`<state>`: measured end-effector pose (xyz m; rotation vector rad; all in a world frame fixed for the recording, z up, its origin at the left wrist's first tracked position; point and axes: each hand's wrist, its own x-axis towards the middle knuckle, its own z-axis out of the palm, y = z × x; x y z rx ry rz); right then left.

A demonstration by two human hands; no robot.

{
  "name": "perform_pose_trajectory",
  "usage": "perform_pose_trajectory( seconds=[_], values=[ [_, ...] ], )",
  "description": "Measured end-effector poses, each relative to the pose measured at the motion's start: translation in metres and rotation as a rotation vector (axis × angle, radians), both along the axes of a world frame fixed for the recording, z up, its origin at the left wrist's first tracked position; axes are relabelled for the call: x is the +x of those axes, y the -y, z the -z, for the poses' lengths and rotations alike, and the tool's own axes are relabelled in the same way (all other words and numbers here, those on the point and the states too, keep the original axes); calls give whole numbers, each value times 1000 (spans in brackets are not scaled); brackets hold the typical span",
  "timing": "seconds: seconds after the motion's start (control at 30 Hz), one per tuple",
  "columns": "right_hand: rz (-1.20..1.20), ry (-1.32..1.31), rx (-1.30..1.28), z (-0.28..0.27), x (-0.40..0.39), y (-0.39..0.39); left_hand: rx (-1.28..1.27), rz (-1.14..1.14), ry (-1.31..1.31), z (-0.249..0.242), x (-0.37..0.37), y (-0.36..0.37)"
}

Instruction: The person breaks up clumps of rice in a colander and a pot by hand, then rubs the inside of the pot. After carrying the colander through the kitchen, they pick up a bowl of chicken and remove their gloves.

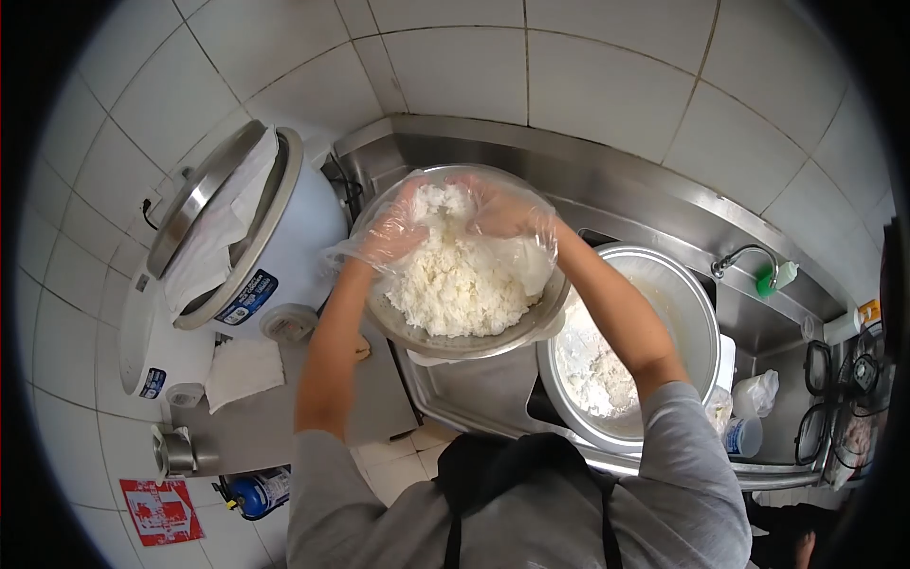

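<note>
A wide metal bowl [417, 334] holds a mound of white cooked rice [463, 284]. My left hand [398, 230] is at the bowl's far left side, and my right hand [502, 211] at its far right. Loose clear plastic [533, 261] covers both hands, like disposable gloves. Their fingers curl around rice at the back of the mound, with some rice between the two hands. The plastic and the rice partly hide the fingertips.
On the right stands a large round pot [697, 313] with white rice-like contents. A big rice cooker [308, 213] with a tilted lid and cloth stands left. Beyond the pot are a faucet [749, 254], a green bottle [766, 282] and black-framed baskets [817, 370]. A fire extinguisher [254, 493] is low left.
</note>
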<state>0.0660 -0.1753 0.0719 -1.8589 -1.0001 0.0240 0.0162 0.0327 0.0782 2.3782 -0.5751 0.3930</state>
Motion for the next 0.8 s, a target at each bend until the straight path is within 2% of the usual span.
perform_pose_trajectory(
  seconds=[0.03, 0.1, 0.17, 0.2, 0.23, 0.3, 0.4, 0.47, 0.53, 0.6, 0.63, 0.67, 0.7, 0.73, 0.8],
  values=[
    [0, -4, -1, -9, -5, 3, 63, -6, 13, 2, -1, -2],
    [47, -113, -293, -33, -12, 11, 127, -12, 28, 4, 0, -7],
    [69, -159, -379, -48, -17, 13, 54, -140, -240, 9, 6, -13],
    [93, -203, -466, -51, -17, 13, 56, -138, -238, 11, 8, -14],
    [97, -201, -463, -39, -9, 10, 72, -155, -171, 11, 10, -13],
    [259, -39, -284, -20, 0, 2, 89, -169, -104, 9, 10, -9],
    [209, -17, -158, -26, -5, 7, -33, -242, -168, 0, 8, 1],
    [293, 74, -176, -23, -8, 5, 252, -306, -340, -7, 8, 5],
    [377, 162, -194, -8, -2, 3, 228, -326, -286, 5, 0, 9],
    [364, 232, 3, 10, 6, 3, 206, -341, -232, 12, -2, 7],
    [368, 229, 3, 15, 7, 4, 251, -200, -276, 12, -2, 3],
    [249, 191, -24, 21, 8, 5, 294, -58, -316, 12, 0, -1],
    [129, 151, -51, 23, 6, 5, 294, -54, -317, 20, 5, -7],
    [132, 151, -53, 15, -1, 7, 348, -68, -283, 32, 11, -13],
    [-149, 208, -307, -1, -14, 7, 398, -78, -249, 35, 19, -12]
  ],
)
